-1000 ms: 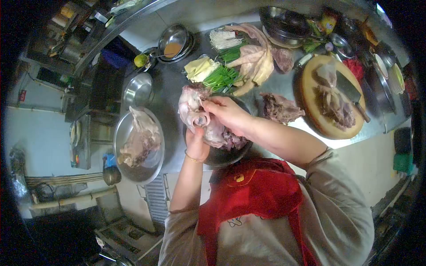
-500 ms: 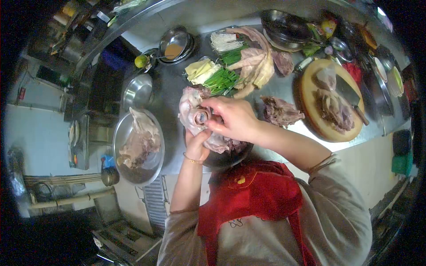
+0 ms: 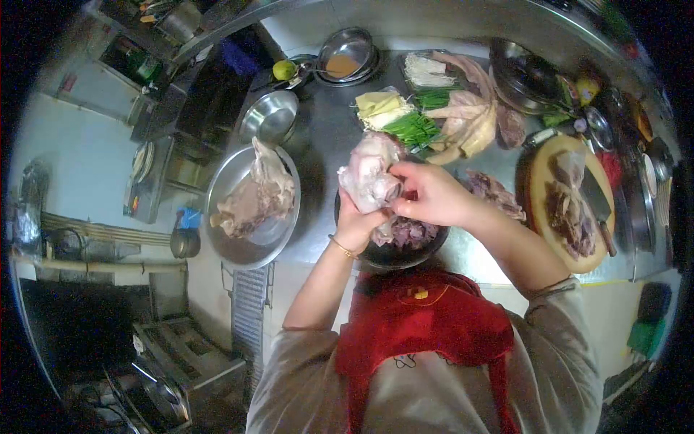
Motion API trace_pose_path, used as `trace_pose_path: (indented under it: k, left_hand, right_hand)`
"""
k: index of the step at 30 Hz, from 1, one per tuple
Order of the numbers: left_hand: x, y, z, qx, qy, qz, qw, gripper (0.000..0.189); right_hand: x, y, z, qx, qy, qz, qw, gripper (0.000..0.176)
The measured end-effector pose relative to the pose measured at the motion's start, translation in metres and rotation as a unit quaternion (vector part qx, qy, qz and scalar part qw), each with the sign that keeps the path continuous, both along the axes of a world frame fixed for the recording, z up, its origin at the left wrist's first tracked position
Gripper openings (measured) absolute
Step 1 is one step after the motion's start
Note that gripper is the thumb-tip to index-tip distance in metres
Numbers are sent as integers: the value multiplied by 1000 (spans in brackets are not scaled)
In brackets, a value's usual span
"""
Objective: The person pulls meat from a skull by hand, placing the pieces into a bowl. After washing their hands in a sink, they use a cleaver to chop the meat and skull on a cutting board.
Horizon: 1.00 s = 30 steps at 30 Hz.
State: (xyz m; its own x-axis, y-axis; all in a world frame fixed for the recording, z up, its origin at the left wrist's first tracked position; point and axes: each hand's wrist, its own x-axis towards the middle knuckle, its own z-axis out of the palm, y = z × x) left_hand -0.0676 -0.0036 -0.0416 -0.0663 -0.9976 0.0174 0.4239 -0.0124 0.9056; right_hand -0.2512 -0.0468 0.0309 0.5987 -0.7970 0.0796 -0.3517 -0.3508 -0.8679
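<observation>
From where I sit, my one head-worn camera looks forward and steeply down, its very wide, rounded view dark at the corners. The left hand (image 3: 354, 224) and right hand (image 3: 437, 199) show close up, near the center. The red apron (image 3: 426, 325) comes in at 5 o'clock, seen from above. I see the counter (image 3: 322, 155) stretch across the middle distance, with the chopping board (image 3: 542, 168) at 3 o'clock and the back wall (image 3: 311, 30) farther off at 12.
</observation>
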Motion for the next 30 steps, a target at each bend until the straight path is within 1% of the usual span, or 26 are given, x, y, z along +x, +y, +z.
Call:
trace_pose_path:
  k: [2, 4, 5, 6, 8, 10, 11, 12, 13, 15, 17, 24, 27, 30]
  left_hand:
    - [-3, 3, -2, 10, 3, 21, 1000, 82]
    - [1, -1, -7, -4, -10, 6, 1000, 83]
    - [4, -1, -9, -10, -17, -2, 1000, 84]
    - [5, 0, -7, -22, -51, 10, 998, 86]
    - [2, -2, -5, -48, -114, 24, 992, 90]
    - [3, -2, -7, -5, -93, 22, 995, 92]
    - [4, -1, -9, 19, -84, 20, 996, 93]
    - [3, 1, -5, 19, -68, 38, 997, 93]
    - [3, 0, 2, 6, -86, 18, 996, 91]
    - [3, 0, 4, -23, -60, 24, 998, 88]
    - [3, 1, 8, -13, -63, 12, 998, 84]
    - [9, -1, 10, 1, -97, -13, 995, 79]
    - [7, -1, 23, 1, -108, -15, 994, 76]
    - [8, -3, 30, 3, -112, -15, 994, 74]
  right_hand:
    - [-1, 2, 4, 10, 8, 3, 1000, 35]
    - [0, 2, 6, 24, 4, 15, 1000, 35]
    - [2, 0, -5, 28, -31, 40, 998, 35]
    - [5, -3, -20, 32, -66, 62, 995, 34]
    - [-3, -8, -29, 109, -74, 91, 987, 33]
    - [-5, -5, -2, 259, -29, 106, 960, 31]
    - [-5, -4, 4, 260, -29, 111, 959, 30]
    - [-5, -5, 9, 262, -30, 117, 957, 29]
    - [-5, -5, 11, 263, -30, 125, 956, 28]
    - [-6, -4, 7, 251, -38, 130, 958, 27]
    - [-8, -6, 9, 236, -23, 150, 960, 26]
    - [-10, -5, 5, 301, -40, 156, 940, 25]
    - [-12, -4, 8, 334, -68, 144, 929, 26]
    - [-12, -1, 11, 334, -114, 139, 925, 28]
